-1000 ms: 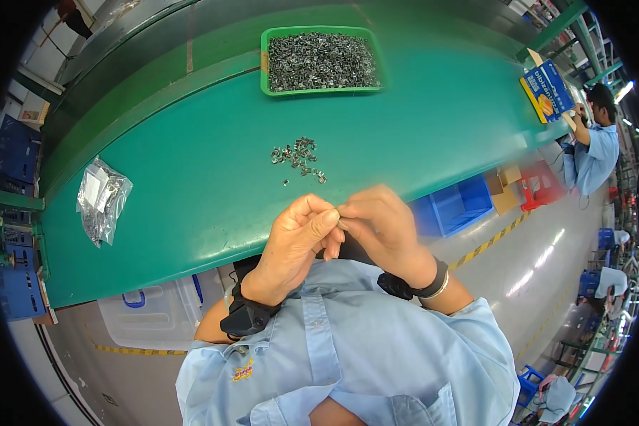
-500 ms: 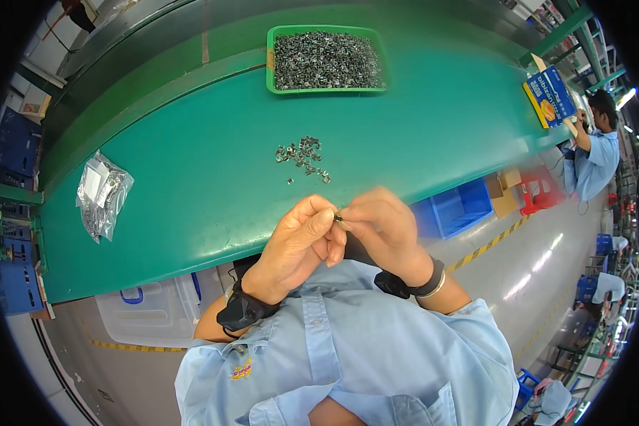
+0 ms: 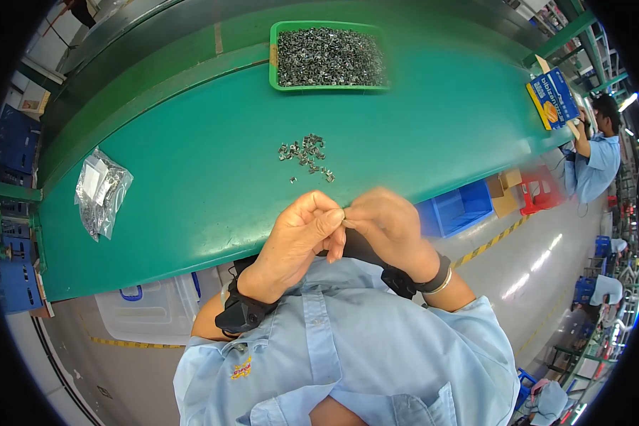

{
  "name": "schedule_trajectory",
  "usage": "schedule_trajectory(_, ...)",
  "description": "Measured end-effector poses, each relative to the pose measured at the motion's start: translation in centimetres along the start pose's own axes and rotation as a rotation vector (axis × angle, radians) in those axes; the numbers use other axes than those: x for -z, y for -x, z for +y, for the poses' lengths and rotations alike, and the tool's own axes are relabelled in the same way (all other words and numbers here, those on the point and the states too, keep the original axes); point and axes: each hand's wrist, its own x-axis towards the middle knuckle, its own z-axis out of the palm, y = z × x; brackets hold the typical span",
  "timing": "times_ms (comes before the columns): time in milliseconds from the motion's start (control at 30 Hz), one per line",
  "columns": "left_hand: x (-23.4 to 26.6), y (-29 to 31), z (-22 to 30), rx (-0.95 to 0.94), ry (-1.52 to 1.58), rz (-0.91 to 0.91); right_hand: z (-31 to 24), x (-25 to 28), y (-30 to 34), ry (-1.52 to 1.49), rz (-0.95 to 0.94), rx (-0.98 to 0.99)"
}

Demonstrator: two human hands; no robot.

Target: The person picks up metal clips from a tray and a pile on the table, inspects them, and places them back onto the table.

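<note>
Just past the table's near edge, both my hands meet fingertip to fingertip. My left hand is closed, its thumb and index finger pinching a small metal part that the fingertips now almost wholly cover. My right hand pinches at the same spot from the right and is a little blurred. Beyond them, a loose pile of small shiny metal parts lies on the green table. One single metal piece sits apart, nearer to me. A green tray heaped with similar parts stands at the back.
A clear plastic bag of parts lies at the table's left. A blue and yellow box stands at the far right, near a co-worker. Below the right edge are a blue bin and a red stool.
My fingertips have closed further over the small dark metal part, which showed between them before. Both hands have shifted slightly to the right. The pile looks the same.
</note>
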Motion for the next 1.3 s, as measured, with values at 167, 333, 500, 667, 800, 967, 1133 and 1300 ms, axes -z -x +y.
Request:
schedule_trajectory(167, -0.11, 0.17, -0.17, 0.009, 0.019, 0.009, 0.1, 0.28, 0.06, -0.034, -0.007, -0.03)
schedule_trajectory(333, -0.22, 0.5, 0.17, 0.022, -0.049, 0.009, 0.28, 0.48, 0.29, -0.027, -0.013, -0.031)
schedule_trajectory(500, -0.17, 0.68, 0.17, 0.037, -0.074, 0.033, -0.04, 0.5, 0.5, -0.032, -0.014, -0.105)
schedule_trajectory(667, -0.11, 0.67, 0.1, 0.035, -0.082, 0.043, 0.12, 0.53, 0.55, 0.019, -0.034, -0.032)
schedule_trajectory(800, -0.12, 0.64, 0.1, 0.025, -0.103, 0.052, 0.15, 0.39, 0.62, 0.022, -0.026, -0.035)
schedule_trajectory(967, -0.25, 0.72, 0.03, 0.007, -0.132, 0.072, 0.1, 0.35, 0.61, 0.022, -0.023, -0.033)
schedule_trajectory(1133, -0.43, 0.61, 0.23, 0.03, -0.165, 0.074, 0.22, 0.5, 0.8, 0.01, -0.026, -0.049)
schedule_trajectory(1300, -0.52, 0.62, 0.41, 0.05, -0.083, 0.051, -0.03, 0.62, 0.61, -0.021, -0.027, -0.067)
